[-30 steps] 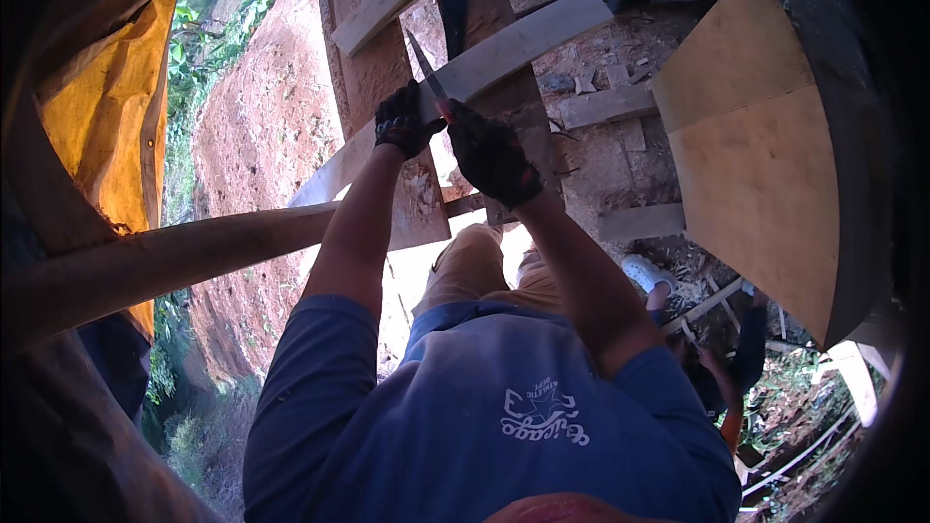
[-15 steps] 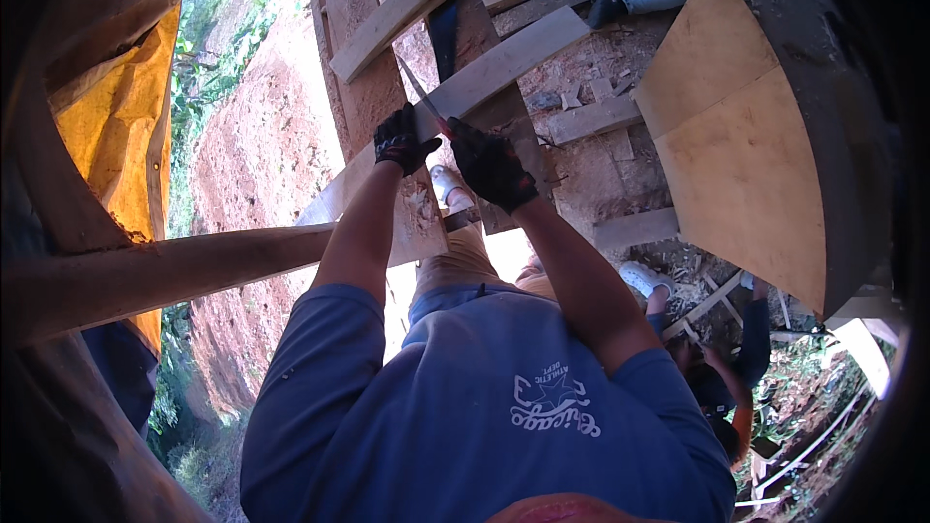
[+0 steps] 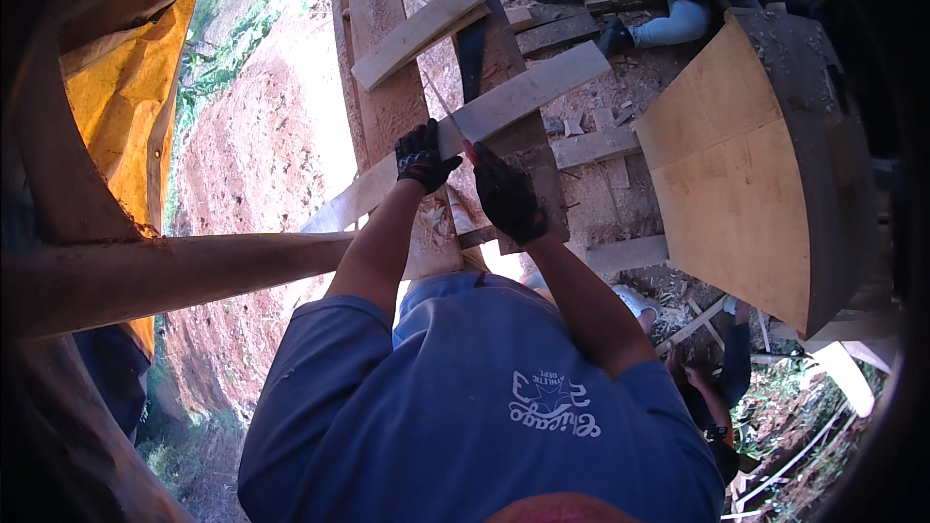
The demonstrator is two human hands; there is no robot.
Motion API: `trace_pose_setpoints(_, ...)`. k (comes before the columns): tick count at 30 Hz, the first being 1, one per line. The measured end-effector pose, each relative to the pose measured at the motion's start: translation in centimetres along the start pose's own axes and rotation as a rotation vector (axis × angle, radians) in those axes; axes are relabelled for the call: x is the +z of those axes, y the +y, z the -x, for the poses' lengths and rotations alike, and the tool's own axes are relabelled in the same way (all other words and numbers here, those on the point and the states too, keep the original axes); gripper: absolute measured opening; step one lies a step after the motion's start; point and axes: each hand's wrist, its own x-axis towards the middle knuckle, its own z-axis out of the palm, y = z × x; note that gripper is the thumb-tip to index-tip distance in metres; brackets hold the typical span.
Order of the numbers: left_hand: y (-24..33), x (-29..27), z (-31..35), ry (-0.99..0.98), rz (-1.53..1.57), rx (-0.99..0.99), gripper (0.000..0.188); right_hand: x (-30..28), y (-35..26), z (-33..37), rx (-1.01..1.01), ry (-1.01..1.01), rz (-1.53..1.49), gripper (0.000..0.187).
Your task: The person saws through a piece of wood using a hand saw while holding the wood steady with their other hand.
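Note:
A pale wooden board (image 3: pixel 542 82) lies slantwise across two long timbers in front of me. My left hand (image 3: pixel 423 157), in a black glove, is closed over the board, with the thumb toward the right. My right hand (image 3: pixel 509 199), also gloved, is wrapped around the red handle of a hand saw (image 3: pixel 449 116). The thin blade points away and to the left, crossing the board just right of my left hand. How deep the blade sits in the wood I cannot tell.
Two short boards (image 3: pixel 421 34) lie across the timbers (image 3: pixel 378 116) farther off. A large plywood-sided box (image 3: pixel 727 165) stands at right. A round pole (image 3: pixel 184 276) spans the left. One person (image 3: pixel 668 0) sits at the far right; another (image 3: pixel 717 387) is low at right. Sawdust and offcuts litter the ground.
The view has shifted, so the scene sits a little farther right and lower. The saw has been drawn back slightly toward me; the left hand stays on the board.

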Motion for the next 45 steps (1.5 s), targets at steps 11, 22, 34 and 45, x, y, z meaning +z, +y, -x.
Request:
trace_pose_setpoints(11,0.2,-2.0,-0.8,0.100,0.058,0.127,0.094,0.5,-0.3,-4.8,-0.106,-0.267,0.431,0.046)
trace_pose_setpoints(22,0.3,1.5,-2.4,0.257,0.186,0.070,0.054,-2.5,-7.6,-4.1,0.444,-0.233,-0.125,0.064)
trace_pose_setpoints(34,0.0,2.4,-1.2,0.463,0.189,0.157,0.046,-6.8,-11.4,-6.8,0.486,-0.297,-0.107,0.048)
trace_pose_setpoints(45,0.3,2.0,-0.5,0.368,0.236,0.135,0.052,-5.2,-10.7,-8.8,0.472,-0.331,-0.060,0.054)
